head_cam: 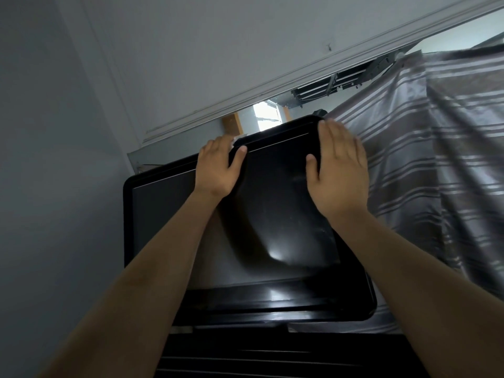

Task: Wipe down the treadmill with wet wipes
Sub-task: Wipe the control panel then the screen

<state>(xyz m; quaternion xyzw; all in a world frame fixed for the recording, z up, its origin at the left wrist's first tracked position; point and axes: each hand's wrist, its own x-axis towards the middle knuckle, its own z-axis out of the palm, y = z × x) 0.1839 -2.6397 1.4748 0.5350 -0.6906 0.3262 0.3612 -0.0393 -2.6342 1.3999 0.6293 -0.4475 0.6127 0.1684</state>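
Treadmill screen [272, 214], black and glossy, fills centre frame, tilted, with the dark console body [272, 350] below it. My left hand [218, 167] grips the screen's top edge, fingers curled over the back, thumb on the front bezel; a bit of white wipe [232, 142] shows at the fingertips, pinched against the edge. My right hand [338, 170] lies flat and spread wide on the upper right corner of the screen, holding nothing that I can see. Smears and a bright glare patch on the glass. Grey striped curtain [436, 173] hangs just beside the screen on the right. Grey wall [68, 132] left, white moulding [272, 85] above.
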